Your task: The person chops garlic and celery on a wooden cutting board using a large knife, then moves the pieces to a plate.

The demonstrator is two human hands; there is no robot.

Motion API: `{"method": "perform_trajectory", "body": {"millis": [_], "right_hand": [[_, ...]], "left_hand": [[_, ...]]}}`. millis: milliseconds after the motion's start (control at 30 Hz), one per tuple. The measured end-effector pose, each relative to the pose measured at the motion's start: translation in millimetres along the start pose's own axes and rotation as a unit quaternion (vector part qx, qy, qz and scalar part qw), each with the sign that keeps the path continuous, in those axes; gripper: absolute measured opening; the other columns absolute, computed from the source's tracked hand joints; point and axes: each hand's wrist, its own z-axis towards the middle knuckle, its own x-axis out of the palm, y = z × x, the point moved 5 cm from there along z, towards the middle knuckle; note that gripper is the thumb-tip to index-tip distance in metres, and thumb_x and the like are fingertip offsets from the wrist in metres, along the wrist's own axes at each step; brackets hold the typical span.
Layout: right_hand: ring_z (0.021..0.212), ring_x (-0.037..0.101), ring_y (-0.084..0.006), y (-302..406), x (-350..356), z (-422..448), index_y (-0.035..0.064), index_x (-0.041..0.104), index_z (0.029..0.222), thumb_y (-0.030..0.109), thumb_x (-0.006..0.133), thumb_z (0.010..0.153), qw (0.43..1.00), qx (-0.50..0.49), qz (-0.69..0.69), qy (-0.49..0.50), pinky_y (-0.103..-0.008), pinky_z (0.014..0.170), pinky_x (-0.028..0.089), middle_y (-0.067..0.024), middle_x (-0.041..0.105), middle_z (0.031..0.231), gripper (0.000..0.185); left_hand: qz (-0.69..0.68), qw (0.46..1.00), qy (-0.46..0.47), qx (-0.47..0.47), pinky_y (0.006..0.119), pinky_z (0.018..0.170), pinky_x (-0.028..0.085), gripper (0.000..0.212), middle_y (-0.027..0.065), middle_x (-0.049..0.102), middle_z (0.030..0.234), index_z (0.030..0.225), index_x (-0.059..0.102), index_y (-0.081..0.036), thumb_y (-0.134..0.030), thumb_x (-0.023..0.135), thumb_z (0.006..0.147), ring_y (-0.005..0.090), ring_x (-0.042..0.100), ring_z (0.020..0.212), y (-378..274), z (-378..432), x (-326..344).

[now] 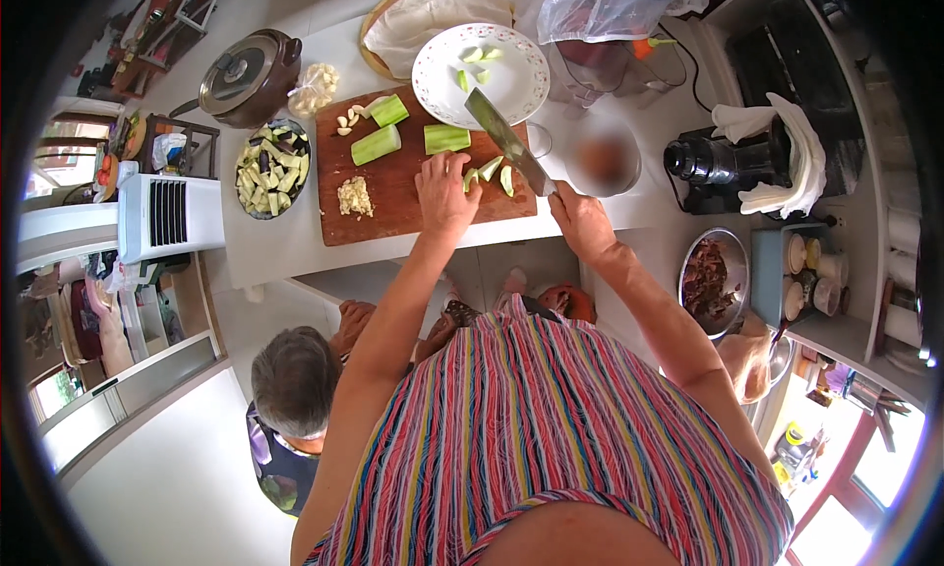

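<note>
My right hand (588, 223) grips the handle of a cleaver (507, 140). Its broad blade slants up and left over the board's right part, the tip overlapping the rim of a white floral-rimmed plate (509, 101). Over the wooden cutting board (413, 215), my left hand (448, 191) is bent, fingertips at the near edge of a peeled green gourd chunk (447, 138). Whether it grips anything is unclear. Cut wedges (490, 168) lie between the hands. Two more chunks (376, 145), garlic cloves (344, 126) and minced garlic (355, 198) are on the left. Several green pieces (472, 54) sit on the plate.
Left of the board stand a bowl of cut eggplant (273, 169), a bag of peeled garlic (313, 89) and a lidded pot (247, 75). A blurred bowl (603, 155) is at right. Another person (295, 385) is close at my left, below the counter.
</note>
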Motion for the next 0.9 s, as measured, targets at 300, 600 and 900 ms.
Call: {"method": "perform_trajectory", "body": {"millis": [300,600,900], "right_hand": [[0.063,0.061,-0.0239,7.9,-19.2,-3.5,0.0139,0.058,0.119,0.002,0.058,0.078,0.980,-0.130,-0.148,0.039,-0.0353,0.054,0.051,-0.0063,0.059,0.072,0.043],[0.075,0.064,-0.0218,14.3,-8.6,3.8,0.0167,0.056,0.120,0.004,0.056,0.076,0.953,-0.236,-0.157,0.102,-0.0317,0.063,0.052,-0.0047,0.065,0.081,0.046],[0.072,0.064,-0.0275,12.8,-12.8,-11.5,0.0145,0.057,0.118,0.014,0.053,0.087,0.978,-0.126,-0.067,0.154,-0.0377,0.064,0.052,-0.0086,0.066,0.081,0.032]], "left_hand": [[-0.212,0.935,-0.279,-0.050,0.032,0.076,0.045,0.012,0.0099,0.057,0.093,0.094,0.058,-0.002,0.002,0.057,0.082,0.0235,0.055,0.087,16.5,-13.5,-76.5],[-0.123,0.972,0.180,0.088,0.035,0.068,0.048,0.015,0.0127,0.058,0.087,0.094,0.064,-0.003,-0.004,0.057,0.080,0.0273,0.059,0.075,-3.6,25.7,-8.9],[-0.030,0.988,0.113,0.102,0.041,0.088,0.043,0.034,0.0097,0.054,0.111,0.100,0.050,-0.009,-0.007,0.068,0.071,0.0295,0.050,0.108,50.3,67.1,-20.8]]}}
